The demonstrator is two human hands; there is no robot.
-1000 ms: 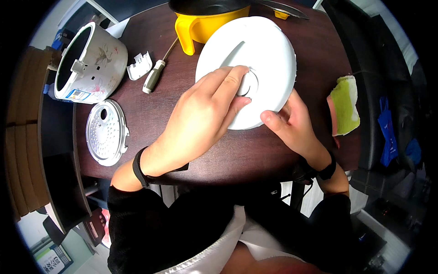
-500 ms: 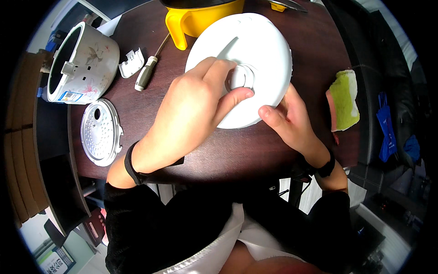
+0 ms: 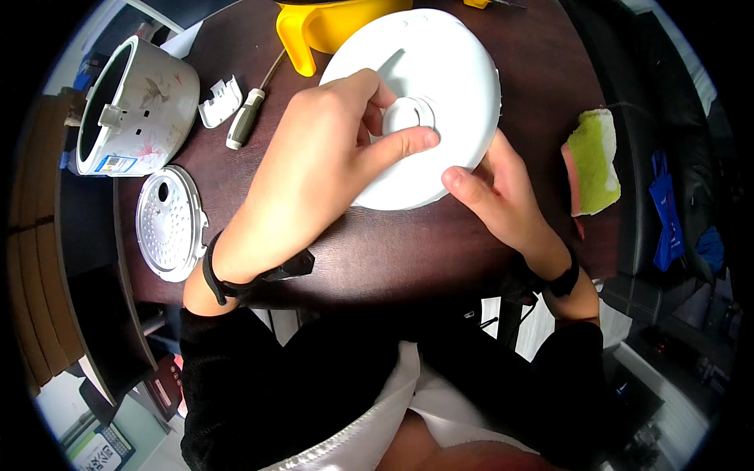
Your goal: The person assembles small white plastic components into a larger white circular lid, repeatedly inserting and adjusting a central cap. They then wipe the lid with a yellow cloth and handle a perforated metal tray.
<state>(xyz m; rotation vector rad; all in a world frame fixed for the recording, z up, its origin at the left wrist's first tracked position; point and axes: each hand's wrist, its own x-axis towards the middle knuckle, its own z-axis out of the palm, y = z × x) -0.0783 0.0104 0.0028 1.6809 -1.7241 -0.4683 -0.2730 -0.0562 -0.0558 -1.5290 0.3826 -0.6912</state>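
Dark brown wooden table (image 3: 369, 243) w/ curved front edge carries everything. Near its middle-top lies the round white plastic lid (image 3: 440, 86), smooth and glossy, w/ a shallow groove running from its upper area toward a small raised white round knob (image 3: 408, 115) at centre; lower edge of the lid is tilted up off the table. Left hand (image 3: 330, 157) lies across the lid, thumb & fingers curled and pinched around the knob. Right hand (image 3: 499, 196) grips the lid's lower-right rim, thumb on top, fingers underneath. Beside the lid: yellow plastic jug (image 3: 330, 27) at top, grey-handled screwdriver (image 3: 245, 118) and small white plastic clip (image 3: 220, 100) to the left, white flower-printed cooker body (image 3: 137, 106) far left w/ perforated round metal plate (image 3: 169, 224) below it, green-and-pink sponge (image 3: 593, 161) at right.
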